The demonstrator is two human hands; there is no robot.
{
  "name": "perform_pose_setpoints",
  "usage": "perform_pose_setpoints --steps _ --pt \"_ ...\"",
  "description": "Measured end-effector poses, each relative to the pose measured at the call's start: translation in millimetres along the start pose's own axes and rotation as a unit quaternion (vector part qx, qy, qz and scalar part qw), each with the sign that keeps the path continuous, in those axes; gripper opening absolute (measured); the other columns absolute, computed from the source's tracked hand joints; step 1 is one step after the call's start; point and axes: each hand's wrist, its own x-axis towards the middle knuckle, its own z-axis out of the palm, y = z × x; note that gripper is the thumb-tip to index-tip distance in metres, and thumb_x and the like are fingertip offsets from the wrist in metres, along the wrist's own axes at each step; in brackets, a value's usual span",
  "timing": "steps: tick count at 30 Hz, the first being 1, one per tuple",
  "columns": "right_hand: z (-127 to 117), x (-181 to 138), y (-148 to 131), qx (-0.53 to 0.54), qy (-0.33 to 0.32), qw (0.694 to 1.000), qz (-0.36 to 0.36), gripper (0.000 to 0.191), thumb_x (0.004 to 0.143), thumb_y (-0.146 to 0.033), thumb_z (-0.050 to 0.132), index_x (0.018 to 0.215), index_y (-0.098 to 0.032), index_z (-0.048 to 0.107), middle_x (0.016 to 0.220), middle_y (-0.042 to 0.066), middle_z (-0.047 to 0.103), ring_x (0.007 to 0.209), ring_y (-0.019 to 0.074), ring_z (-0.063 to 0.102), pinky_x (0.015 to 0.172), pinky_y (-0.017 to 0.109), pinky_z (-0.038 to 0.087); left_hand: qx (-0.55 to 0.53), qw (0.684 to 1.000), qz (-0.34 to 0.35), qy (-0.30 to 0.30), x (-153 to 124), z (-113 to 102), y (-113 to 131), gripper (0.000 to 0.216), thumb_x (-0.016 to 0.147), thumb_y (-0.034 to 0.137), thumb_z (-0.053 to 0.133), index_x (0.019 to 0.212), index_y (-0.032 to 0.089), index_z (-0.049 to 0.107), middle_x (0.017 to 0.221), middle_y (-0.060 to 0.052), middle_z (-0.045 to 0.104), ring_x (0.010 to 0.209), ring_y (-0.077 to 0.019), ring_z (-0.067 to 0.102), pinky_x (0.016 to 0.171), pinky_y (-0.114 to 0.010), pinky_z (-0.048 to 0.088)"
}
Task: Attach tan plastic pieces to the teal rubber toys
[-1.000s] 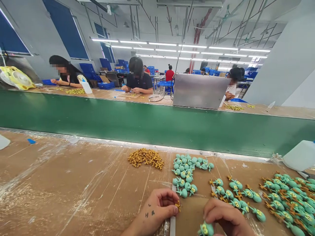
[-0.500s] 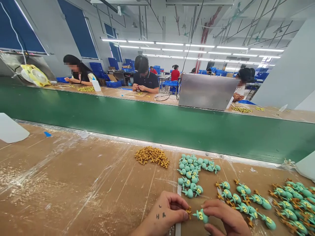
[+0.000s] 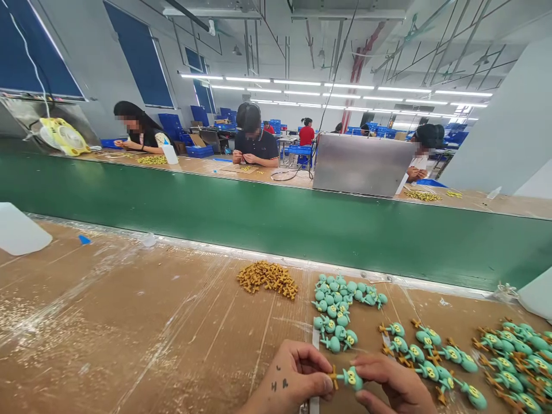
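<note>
Low in the head view, my left hand [image 3: 297, 376] pinches a small brown toy body [image 3: 333, 376] between thumb and fingers. Facing it, my right hand [image 3: 388, 382] grips a teal toy head [image 3: 353, 378] with yellow eyes. The head's thin neck end points left and appears to meet the brown piece; whether it is seated inside I cannot tell. Just beyond my hands lies a cluster of loose teal heads [image 3: 332, 299]. Farther left sits a pile of brown bodies [image 3: 267, 279]. To the right, joined teal-and-brown figures [image 3: 426, 371] lie in rows, with a denser group [image 3: 517, 362] beyond them.
A green conveyor belt [image 3: 259, 215] runs across beyond the cardboard-covered table [image 3: 129, 322]. White containers stand at the left [image 3: 21, 230] and right [image 3: 537, 296] edges. Across the belt, several people work beside a metal panel [image 3: 362, 164] and a yellow fan [image 3: 64, 137].
The teal head and the brown body have come together, closing the small gap between them. The camera view has shifted slightly.
</note>
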Motion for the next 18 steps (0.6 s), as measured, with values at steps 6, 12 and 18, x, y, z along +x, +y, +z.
perform_pose_setpoints --steps 6,12,18 --pt "4 1 4 0.042 -0.006 0.999 0.002 0.016 0.097 -0.037 0.073 0.112 -0.032 0.073 0.093 0.003 0.080 0.082 0.0187 0.079 0.079 0.019 0.063 -0.023 0.999 0.005 -0.024 3 -4 -6 0.041 0.053 0.039 0.098 0.073 0.013 0.072 0.061 -0.002 0.073 0.058 -0.0120 0.065 0.060 -0.021 0.047" --pt "-1 -11 24 0.048 0.013 0.997 0.054 0.017 0.097 -0.039 0.070 0.104 -0.024 0.073 0.095 0.009 0.077 0.084 0.0214 0.077 0.074 0.021 0.065 -0.015 0.993 0.119 0.007 16 -8 -15 0.058 0.050 0.053 0.099 0.089 0.017 0.078 0.086 -0.006 0.075 0.073 -0.0150 0.067 0.068 -0.023 0.051" --pt "-30 -24 73 -0.316 0.072 0.941 0.093 0.021 0.096 -0.039 0.065 0.106 -0.024 0.074 0.106 0.007 0.078 0.097 0.0281 0.075 0.083 0.035 0.066 0.147 0.958 0.211 0.123 25 -32 1 0.062 0.056 0.079 0.083 0.070 0.019 0.074 0.065 -0.004 0.067 0.064 -0.0178 0.057 0.063 -0.028 0.047"
